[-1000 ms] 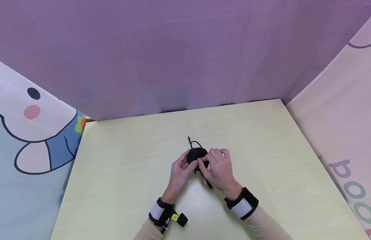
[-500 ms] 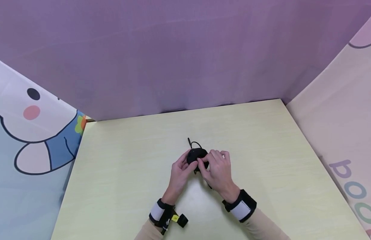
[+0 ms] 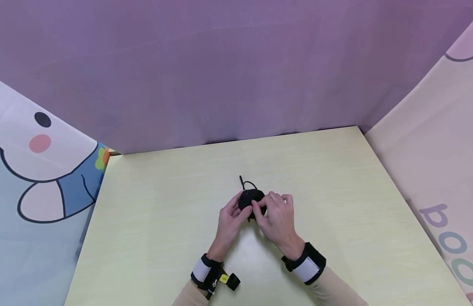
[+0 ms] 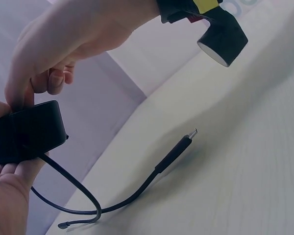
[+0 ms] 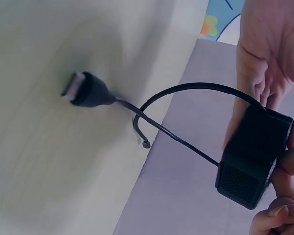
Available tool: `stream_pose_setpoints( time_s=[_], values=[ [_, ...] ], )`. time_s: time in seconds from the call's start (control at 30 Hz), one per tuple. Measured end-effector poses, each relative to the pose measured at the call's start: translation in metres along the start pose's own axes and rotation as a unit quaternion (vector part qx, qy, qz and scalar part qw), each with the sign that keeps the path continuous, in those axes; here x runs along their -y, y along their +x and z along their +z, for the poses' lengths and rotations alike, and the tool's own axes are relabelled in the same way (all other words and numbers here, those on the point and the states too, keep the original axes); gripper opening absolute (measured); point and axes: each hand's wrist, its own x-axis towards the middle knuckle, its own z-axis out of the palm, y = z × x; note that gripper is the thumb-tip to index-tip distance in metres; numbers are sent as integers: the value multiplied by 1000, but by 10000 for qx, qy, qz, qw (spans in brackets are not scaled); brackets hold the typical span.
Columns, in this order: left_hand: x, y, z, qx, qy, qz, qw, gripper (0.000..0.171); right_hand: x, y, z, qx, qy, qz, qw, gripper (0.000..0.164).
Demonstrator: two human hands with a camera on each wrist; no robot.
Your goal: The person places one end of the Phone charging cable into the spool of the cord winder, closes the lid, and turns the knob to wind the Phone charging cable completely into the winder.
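Note:
A black rounded device [image 3: 249,196] with a mesh-textured side [image 5: 239,186] is held up over the table between both hands. My left hand [image 3: 229,223] grips its left side, fingers underneath and thumb at the near edge. From the right, my right hand [image 3: 277,219] pinches at it, thumb and index fingertip close together by the left thumb. A thin black cable [image 5: 183,142] hangs from the device and ends in a metal-tipped plug [image 5: 90,90]. Another cable end [image 3: 241,180] sticks out beyond the device in the head view. The right hand hides the plug there.
A pale wooden table [image 3: 163,204] lies below the hands. Purple cloth [image 3: 229,85] stands behind its far edge, with printed cloth panels at the left [image 3: 60,191] and right [image 3: 424,161]. Both wrists wear black bands; a small camera [image 3: 232,281] juts inward from the left band.
My right wrist has shifted slightly towards me and left. The plug that showed below the right hand in the head view has gone behind it. Grip and device look nearly the same.

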Motion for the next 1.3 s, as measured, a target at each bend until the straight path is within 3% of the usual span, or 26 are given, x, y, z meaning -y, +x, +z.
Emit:
stream_pose_setpoints(
  time_s=[0.83, 0.97, 1.1, 1.3],
  values=[
    [4, 0, 2, 66, 136, 130, 9998, 60, 7, 1, -4, 386, 343, 1008, 9936, 27],
    [6, 1, 2, 45, 216, 200, 9996, 60, 4, 0, -3, 448, 306, 883, 9946, 26],
    [9, 1, 1, 43, 313, 344, 9989, 63, -3, 0, -3, 478, 203, 501, 9974, 24],
    [8, 2, 0, 25, 364, 123, 9993, 63, -13, 1, -6, 559, 253, -96, 9981, 16]
  ],
)
